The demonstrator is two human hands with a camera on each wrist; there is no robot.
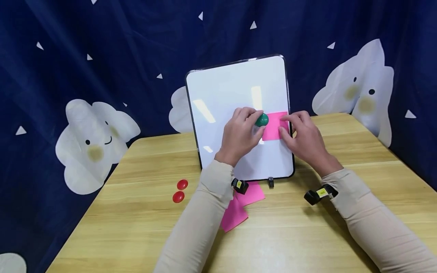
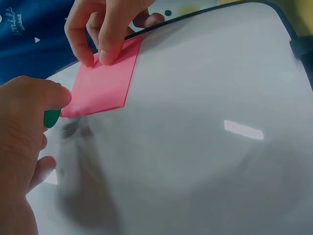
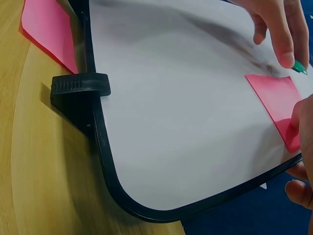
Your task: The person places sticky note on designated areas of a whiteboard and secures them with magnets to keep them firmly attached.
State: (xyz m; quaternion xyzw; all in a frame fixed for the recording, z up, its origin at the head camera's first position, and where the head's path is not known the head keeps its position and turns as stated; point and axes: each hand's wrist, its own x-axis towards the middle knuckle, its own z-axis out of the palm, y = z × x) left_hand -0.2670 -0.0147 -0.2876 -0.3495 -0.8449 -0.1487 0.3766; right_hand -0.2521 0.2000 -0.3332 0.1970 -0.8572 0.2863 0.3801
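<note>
A white board (image 1: pixel 232 89) with a black frame stands tilted on the table. Against its right side lies a pink sticky note (image 1: pixel 273 132). My left hand (image 1: pixel 240 132) pinches a round green magnet (image 1: pixel 262 120) between thumb and fingers, at the note's left edge. Whether the magnet touches the board cannot be told. With thumb and forefinger, my right hand (image 1: pixel 305 140) holds the note near the board's right edge. In the right wrist view, the right thumb lies on the note (image 3: pixel 276 95), while other fingers are beyond the frame.
Two red round magnets (image 1: pixel 180 190) lie on the wooden table (image 1: pixel 136 223) left of the board. More pink notes (image 1: pixel 235 216) lie below the board, partly under my left arm. A black foot (image 1: pixel 271 182) supports the board's lower edge. Behind hangs a dark blue curtain (image 1: pixel 143 34).
</note>
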